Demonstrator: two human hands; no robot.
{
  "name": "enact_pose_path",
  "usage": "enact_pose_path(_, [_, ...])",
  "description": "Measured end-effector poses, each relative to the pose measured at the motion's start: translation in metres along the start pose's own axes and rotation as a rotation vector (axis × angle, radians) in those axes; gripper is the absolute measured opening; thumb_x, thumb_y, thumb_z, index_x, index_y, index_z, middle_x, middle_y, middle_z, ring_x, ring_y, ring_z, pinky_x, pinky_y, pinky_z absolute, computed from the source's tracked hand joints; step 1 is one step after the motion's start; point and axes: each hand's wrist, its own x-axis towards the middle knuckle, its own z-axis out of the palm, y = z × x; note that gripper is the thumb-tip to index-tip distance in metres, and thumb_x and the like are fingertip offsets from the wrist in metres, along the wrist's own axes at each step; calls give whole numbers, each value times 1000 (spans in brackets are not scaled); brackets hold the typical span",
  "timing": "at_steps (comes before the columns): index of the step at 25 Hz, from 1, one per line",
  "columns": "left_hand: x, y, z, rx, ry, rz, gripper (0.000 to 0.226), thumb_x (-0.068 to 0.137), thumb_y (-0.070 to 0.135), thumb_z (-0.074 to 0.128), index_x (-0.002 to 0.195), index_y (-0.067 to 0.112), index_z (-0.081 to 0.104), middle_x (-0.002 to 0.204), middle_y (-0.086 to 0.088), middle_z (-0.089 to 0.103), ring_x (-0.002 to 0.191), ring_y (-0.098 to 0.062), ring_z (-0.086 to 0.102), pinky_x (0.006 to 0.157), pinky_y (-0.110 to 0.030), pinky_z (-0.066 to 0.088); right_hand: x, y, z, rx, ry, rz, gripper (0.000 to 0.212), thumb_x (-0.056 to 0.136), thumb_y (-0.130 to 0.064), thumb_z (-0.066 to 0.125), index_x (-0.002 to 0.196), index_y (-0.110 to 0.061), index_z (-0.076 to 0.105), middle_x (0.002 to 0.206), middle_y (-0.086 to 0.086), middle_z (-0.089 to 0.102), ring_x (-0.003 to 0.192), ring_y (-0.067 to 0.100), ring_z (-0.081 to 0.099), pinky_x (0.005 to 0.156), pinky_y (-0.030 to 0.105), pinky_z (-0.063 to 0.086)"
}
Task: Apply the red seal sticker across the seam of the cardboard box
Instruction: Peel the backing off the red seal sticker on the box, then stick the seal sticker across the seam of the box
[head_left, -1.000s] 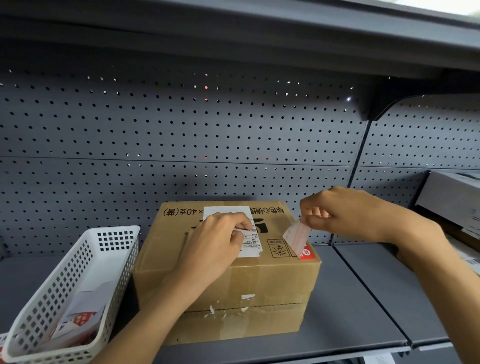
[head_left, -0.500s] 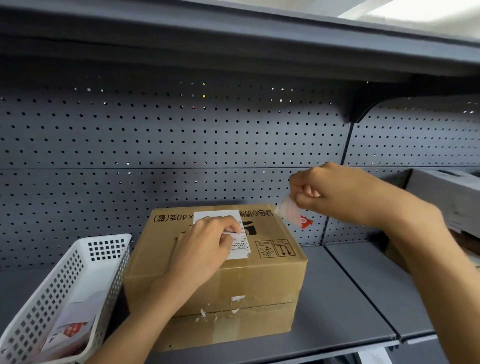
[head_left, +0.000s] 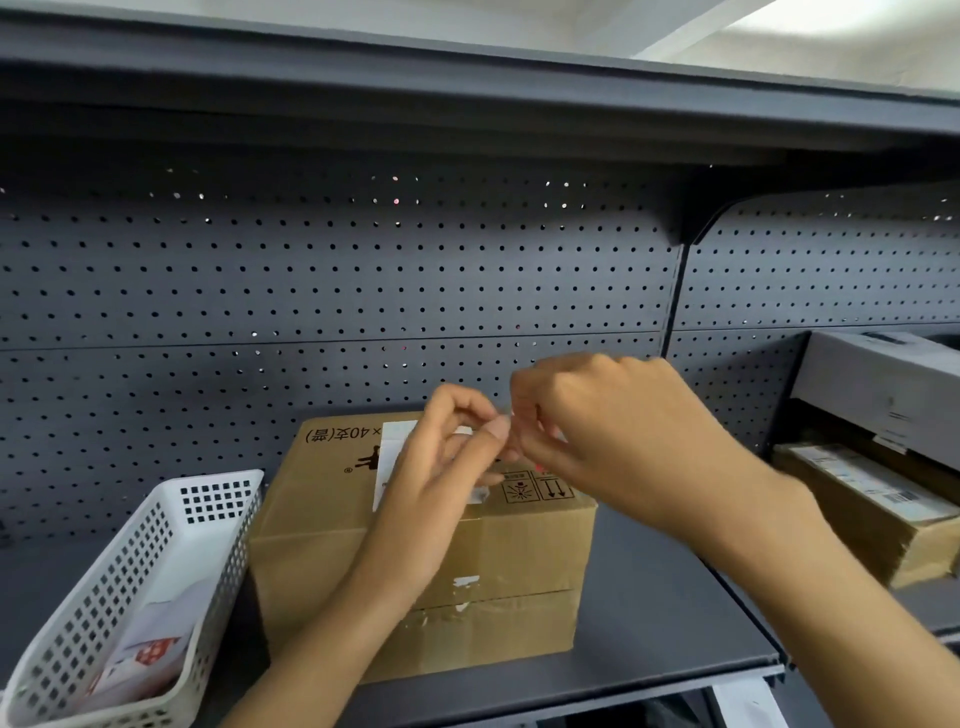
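A brown cardboard box sits on the grey shelf, with a white label on its top. Above the box's top, my left hand and my right hand meet fingertip to fingertip. Both pinch the red seal sticker, which is almost wholly hidden by the fingers; only a sliver of red and a pale edge show. The sticker is held a little above the box, not pressed on it. Taped seams run across the box's front face.
A white perforated basket with sticker sheets inside stands left of the box. More cardboard boxes lie on the shelf bay at the right. A dark pegboard wall is behind, and another shelf hangs overhead.
My left hand has lifted off the box's label and risen to meet my right hand. The right hand has brought the sticker leftward, over the box.
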Motion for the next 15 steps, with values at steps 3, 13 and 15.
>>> enact_pose_path(3, [-15,10,1,-303,73,-64,24,90,28,59,96,7,49,78,11,66,75,-4,67,69,-25,57,-23,-20,6,-43,219,-35,20,88,-39,53,77,-23,61,69,-6,63,65,18,62,49,25,32])
enact_pose_path(13, [-66,-1,12,-454,193,-201,15,77,14,67,90,21,62,98,-11,73,79,-18,63,65,-26,54,-75,-41,32,285,193,167,48,82,-71,50,104,-30,64,94,-16,66,83,10,58,60,21,41])
enact_pose_path(15, [-78,-10,12,-438,244,-205,12,79,16,65,89,17,59,94,-12,71,75,-19,60,61,-23,52,-87,-44,38,376,138,210,61,77,-81,42,110,-34,60,96,-19,63,87,6,54,58,17,37])
